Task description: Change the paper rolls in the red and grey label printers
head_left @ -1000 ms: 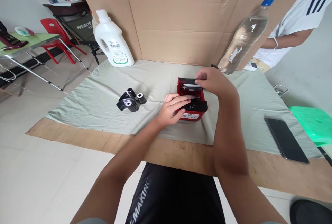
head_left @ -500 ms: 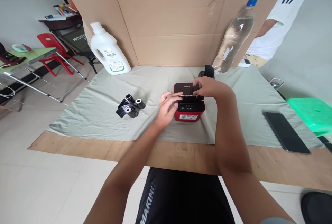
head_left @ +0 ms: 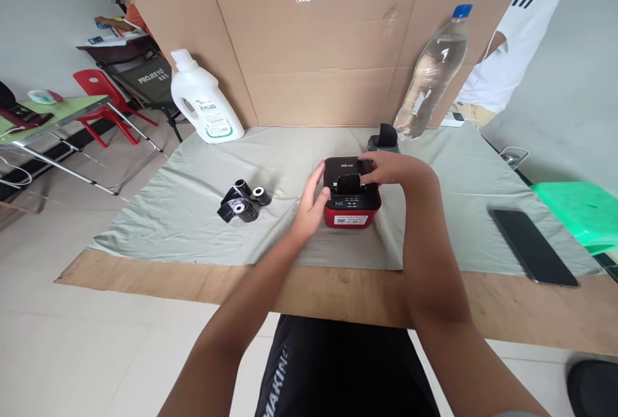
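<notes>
On grey cloth [head_left: 183,211] | left hand [head_left: 311,201] and right hand [head_left: 393,169] clasp red printer [head_left: 351,206] | cardboard screen [head_left: 313,63] behind

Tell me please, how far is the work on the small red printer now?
Done, as it looks: the lid of the printer is down, its black top flat on the red body. In hand: the left hand grips its side and the right hand rests on the lid. Left, perhaps: the wrapped rolls lie untouched on the cloth.
</notes>
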Available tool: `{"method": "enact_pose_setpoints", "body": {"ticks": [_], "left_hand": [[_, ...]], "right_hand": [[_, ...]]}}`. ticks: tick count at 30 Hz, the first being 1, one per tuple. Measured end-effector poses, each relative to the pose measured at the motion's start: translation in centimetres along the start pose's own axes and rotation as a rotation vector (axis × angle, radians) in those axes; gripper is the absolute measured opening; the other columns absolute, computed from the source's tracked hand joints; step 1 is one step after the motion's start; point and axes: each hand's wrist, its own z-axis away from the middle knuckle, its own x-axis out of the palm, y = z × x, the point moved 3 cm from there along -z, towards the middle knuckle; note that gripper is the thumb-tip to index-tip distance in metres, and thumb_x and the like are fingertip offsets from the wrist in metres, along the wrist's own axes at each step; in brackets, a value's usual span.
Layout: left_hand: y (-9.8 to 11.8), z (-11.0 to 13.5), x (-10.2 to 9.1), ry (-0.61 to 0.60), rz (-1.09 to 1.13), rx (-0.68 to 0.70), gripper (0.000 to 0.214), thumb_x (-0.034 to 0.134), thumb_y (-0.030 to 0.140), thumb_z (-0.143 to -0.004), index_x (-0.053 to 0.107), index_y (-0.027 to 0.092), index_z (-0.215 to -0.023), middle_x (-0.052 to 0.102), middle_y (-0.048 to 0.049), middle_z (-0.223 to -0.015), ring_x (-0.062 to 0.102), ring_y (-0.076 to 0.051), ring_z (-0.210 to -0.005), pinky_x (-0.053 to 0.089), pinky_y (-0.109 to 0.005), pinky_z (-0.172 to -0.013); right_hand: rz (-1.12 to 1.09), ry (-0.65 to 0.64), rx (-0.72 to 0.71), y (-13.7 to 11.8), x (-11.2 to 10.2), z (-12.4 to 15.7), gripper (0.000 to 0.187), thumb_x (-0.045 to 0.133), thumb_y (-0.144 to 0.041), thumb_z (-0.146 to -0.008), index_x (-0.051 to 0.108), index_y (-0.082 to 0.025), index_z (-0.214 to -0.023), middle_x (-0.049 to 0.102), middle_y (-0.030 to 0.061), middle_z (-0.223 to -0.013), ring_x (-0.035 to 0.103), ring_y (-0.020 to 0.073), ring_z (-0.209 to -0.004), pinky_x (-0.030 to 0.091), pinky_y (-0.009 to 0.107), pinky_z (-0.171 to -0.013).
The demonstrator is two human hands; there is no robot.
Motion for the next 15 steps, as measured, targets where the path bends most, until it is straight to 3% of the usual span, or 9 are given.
{"method": "enact_pose_setpoints", "body": {"ticks": [2, 5, 10, 13, 15], "left_hand": [[-0.7, -0.1, 0.3, 0.052, 0.115, -0.161, 0.055, 0.051, 0.053, -0.104, 0.050, 0.029, -0.154, 0.042, -0.0046, -0.170, 0.034, -0.025, -0.161, 0.026, -0.042, -0.134], [-1.2, -0.2, 0.8, 0.091, 0.239, -0.347, 0.048, 0.056, 0.037, -0.100, 0.057, 0.027, -0.146, 0.050, -0.0032, -0.164, 0.035, -0.024, -0.160, 0.027, -0.041, -0.134], [-0.7, -0.8, 1.3, 0.189, 0.388, -0.449, 0.059, 0.057, 0.015, -0.089, 0.051, 0.025, -0.146, 0.050, -0.0046, -0.164, 0.041, -0.021, -0.157, 0.035, -0.037, -0.130], [-0.7, -0.3, 1.8, 0.249, 0.374, -0.485, 0.046, 0.058, 0.020, -0.091, 0.056, 0.024, -0.137, 0.056, -0.0052, -0.159, 0.047, -0.023, -0.153, 0.037, -0.038, -0.130], [-1.1, 0.7, 2.2, 0.273, 0.378, -0.543, 0.040, 0.057, 0.035, -0.097, 0.060, 0.023, -0.134, 0.058, -0.0059, -0.157, 0.049, -0.025, -0.151, 0.037, -0.041, -0.130]], "right_hand": [[-0.045, -0.109, 0.026, 0.4, 0.4, -0.3, 0.062, 0.079, -0.032, -0.082, 0.062, -0.025, -0.141, 0.075, 0.0097, -0.115, 0.073, 0.0247, -0.082, 0.058, 0.035, -0.069], [-0.099, -0.133, 0.067, 0.9, 0.4, -0.7, 0.083, 0.082, -0.035, -0.080, 0.048, -0.031, -0.156, 0.073, 0.0106, -0.127, 0.075, 0.0272, -0.086, 0.061, 0.039, -0.070], [-0.316, -0.168, 0.136, 2.2, 1.1, -1.3, 0.113, 0.089, -0.034, -0.074, 0.026, -0.034, -0.167, 0.071, 0.0133, -0.136, 0.077, 0.0287, -0.088, 0.065, 0.042, -0.070], [-0.508, -0.073, 0.188, 3.8, 3.5, 0.0, 0.111, 0.086, -0.046, -0.077, 0.025, -0.031, -0.168, 0.074, 0.0140, -0.130, 0.077, 0.0295, -0.083, 0.066, 0.047, -0.070], [-0.646, 0.064, 0.148, 5.3, 6.3, 1.9, 0.090, 0.067, -0.067, -0.089, 0.037, -0.027, -0.164, 0.075, 0.0149, -0.126, 0.078, 0.0327, -0.091, 0.066, 0.053, -0.077]]}}
